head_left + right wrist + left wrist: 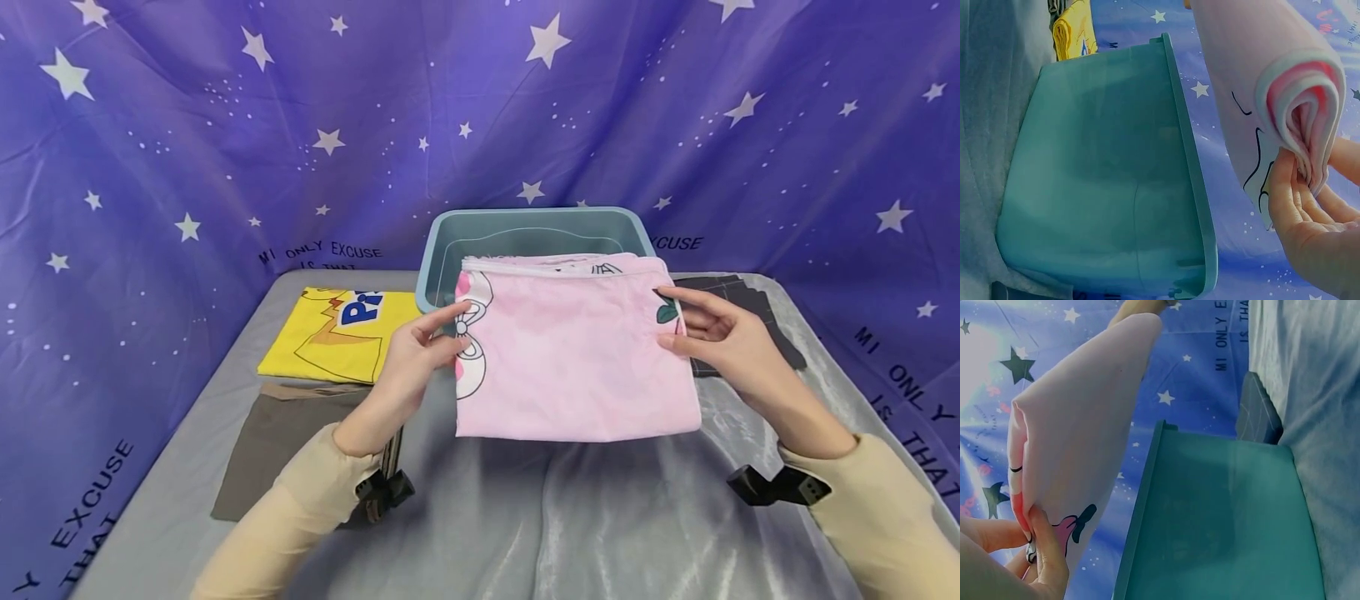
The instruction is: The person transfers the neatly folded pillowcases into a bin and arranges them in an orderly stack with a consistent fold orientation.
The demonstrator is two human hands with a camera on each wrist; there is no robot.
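A folded pink cloth [570, 358] with white edging and cartoon prints is held up in front of a teal plastic bin [536, 218]. My left hand [408, 358] pinches its left edge between thumb and fingers, over a printed bow. At the opposite edge my right hand [723, 337] grips the cloth beside a green leaf print. Several rolled layers of the cloth [1300, 94] show at its end in the right wrist view, with the fingers around them. In the left wrist view, the cloth [1085, 406] slants above the bin's rim [1141, 506]. It hides the bin's front in the head view.
On the left of the grey-covered table [480, 517] lies a folded yellow garment [330, 333] with blue lettering. Nearer is a folded brown-grey garment [277, 450], partly behind the left forearm. A dark checked cloth [757, 312] lies right of the bin. A purple star-printed curtain [420, 100] hangs behind.
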